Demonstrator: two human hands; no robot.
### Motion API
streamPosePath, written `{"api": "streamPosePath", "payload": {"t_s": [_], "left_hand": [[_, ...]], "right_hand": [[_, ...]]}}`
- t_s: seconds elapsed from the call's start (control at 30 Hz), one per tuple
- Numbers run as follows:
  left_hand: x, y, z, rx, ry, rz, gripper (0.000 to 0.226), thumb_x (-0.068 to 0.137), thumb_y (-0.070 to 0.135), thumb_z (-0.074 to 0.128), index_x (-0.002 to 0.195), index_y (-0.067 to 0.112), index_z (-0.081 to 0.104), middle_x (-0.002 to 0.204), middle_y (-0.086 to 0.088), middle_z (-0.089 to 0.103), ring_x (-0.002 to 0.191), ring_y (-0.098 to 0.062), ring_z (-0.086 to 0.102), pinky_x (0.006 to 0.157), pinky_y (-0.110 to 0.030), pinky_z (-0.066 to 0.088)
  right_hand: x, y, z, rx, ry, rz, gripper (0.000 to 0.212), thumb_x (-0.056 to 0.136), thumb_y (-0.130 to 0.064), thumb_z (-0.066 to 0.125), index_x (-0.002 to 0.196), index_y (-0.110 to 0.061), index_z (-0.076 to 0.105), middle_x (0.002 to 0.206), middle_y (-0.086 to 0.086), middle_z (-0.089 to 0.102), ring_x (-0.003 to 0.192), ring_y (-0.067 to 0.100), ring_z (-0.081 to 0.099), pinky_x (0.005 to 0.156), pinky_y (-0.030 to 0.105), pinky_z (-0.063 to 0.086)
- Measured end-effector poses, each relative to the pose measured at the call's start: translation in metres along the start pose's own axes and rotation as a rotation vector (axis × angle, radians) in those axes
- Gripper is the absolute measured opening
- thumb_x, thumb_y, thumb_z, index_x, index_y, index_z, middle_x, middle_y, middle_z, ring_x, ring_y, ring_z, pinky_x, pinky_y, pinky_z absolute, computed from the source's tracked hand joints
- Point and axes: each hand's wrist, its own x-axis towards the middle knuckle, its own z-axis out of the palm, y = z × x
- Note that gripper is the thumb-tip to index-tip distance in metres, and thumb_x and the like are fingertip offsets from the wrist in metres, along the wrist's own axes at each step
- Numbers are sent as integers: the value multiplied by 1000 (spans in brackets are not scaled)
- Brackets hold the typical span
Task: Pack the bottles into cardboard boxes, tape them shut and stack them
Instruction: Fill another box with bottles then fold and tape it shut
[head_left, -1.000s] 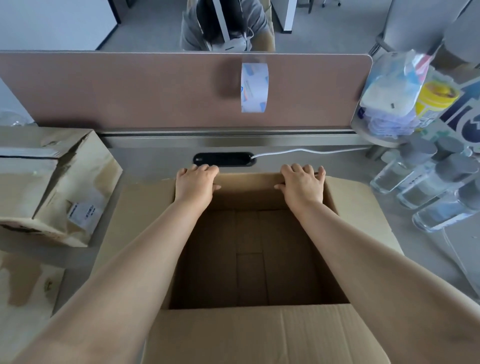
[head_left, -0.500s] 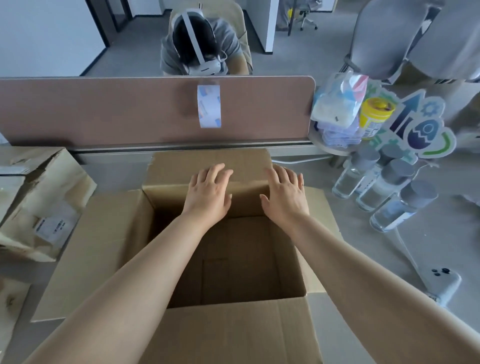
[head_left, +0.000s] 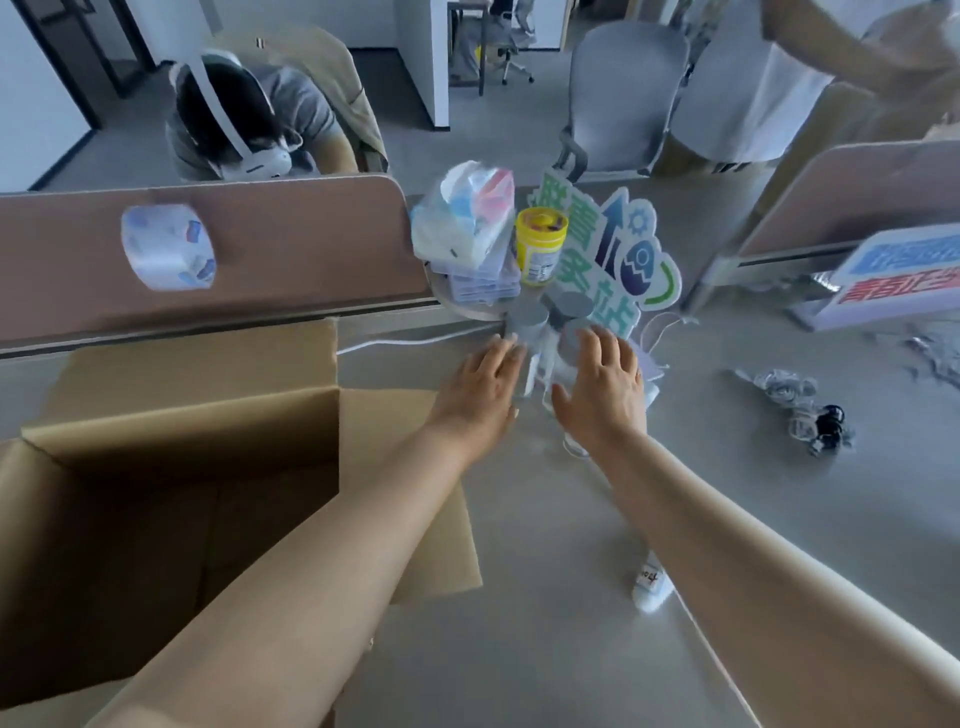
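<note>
An open, empty cardboard box (head_left: 171, 410) stands at the left with its flaps spread out. Right of it, several clear bottles with grey caps (head_left: 530, 317) stand together on the grey table. My left hand (head_left: 480, 387) and my right hand (head_left: 602, 384) hover over the near bottles, fingers spread, one on each side of the group. Neither hand holds anything. The hands hide the bodies of the nearest bottles. A roll of clear tape (head_left: 167, 247) hangs on the brown desk divider behind the box.
A tray with a plastic bag (head_left: 462, 223), a yellow-lidded can (head_left: 540, 244) and a colourful sign (head_left: 618, 260) sits behind the bottles. A white phone and cable (head_left: 652, 584) lie under my right forearm. Crumpled items (head_left: 810, 410) lie at right. A person sits beyond the divider.
Both hands left the box's far flap and swung right to the bottles. The view turned right, so the box now lies at the left.
</note>
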Motion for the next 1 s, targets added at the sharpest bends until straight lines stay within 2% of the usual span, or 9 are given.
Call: {"api": "streamPosePath", "payload": {"t_s": [0.1,0.2,0.4,0.5,0.6,0.67,0.73,0.87,1.0], "left_hand": [[40,20,13,0,-40,50,72,91,7,49,148,6,5,157,-10,-2,145,-25,3,116,-37,11],[77,29,27,70,-69,78,71,91,4,44,148,9,4,157,-7,-3,145,-22,3,116,-37,13],[122,32,43,161,-183,155,77,90,0,44,149,16,-2,157,-2,-10,145,-22,-5,116,-35,11],[122,34,52,118,-142,159,77,87,1,49,149,14,6,157,-5,0,144,-27,-1,117,-37,11],[114,35,54,58,-63,175,76,81,-2,54,146,13,18,147,-12,19,139,-34,16,109,-38,27],[111,34,53,26,-41,191,78,79,-3,58,146,13,21,140,-14,25,129,-32,31,98,-37,38],[109,30,54,-22,-8,178,75,77,-5,60,143,13,29,137,-15,28,123,-31,36,96,-39,41],[102,24,61,-108,52,168,64,72,2,70,130,16,46,133,-14,37,117,-33,41,94,-42,42],[96,23,67,-325,-23,49,80,70,13,77,139,12,35,127,-15,39,118,-31,41,97,-33,34]], "right_hand": [[8,33,-5,-2,-72,103,79,82,-33,65,145,-11,23,152,7,23,139,30,20,113,38,21],[14,56,-3,45,-142,167,89,80,-37,70,147,-12,17,152,6,21,138,29,22,111,39,26],[22,79,7,220,-287,272,101,75,-33,76,149,-13,10,147,8,35,133,28,36,100,37,36],[18,91,21,352,-340,380,107,73,-31,79,150,-16,7,147,6,38,130,29,43,97,36,39],[12,95,34,455,-342,392,97,71,-23,80,147,-21,19,139,1,48,123,27,48,86,29,40],[10,94,39,506,-326,400,89,71,-19,79,143,-22,26,132,0,53,117,25,51,79,24,36],[10,93,41,535,-297,420,85,70,-16,79,140,-21,32,131,1,53,116,26,51,79,24,35],[8,96,42,529,-295,455,77,66,-15,81,133,-20,42,130,3,50,119,25,50,86,26,37],[1,98,40,548,-329,480,64,66,-16,78,123,-22,49,115,-2,57,103,21,56,80,25,39]]}}
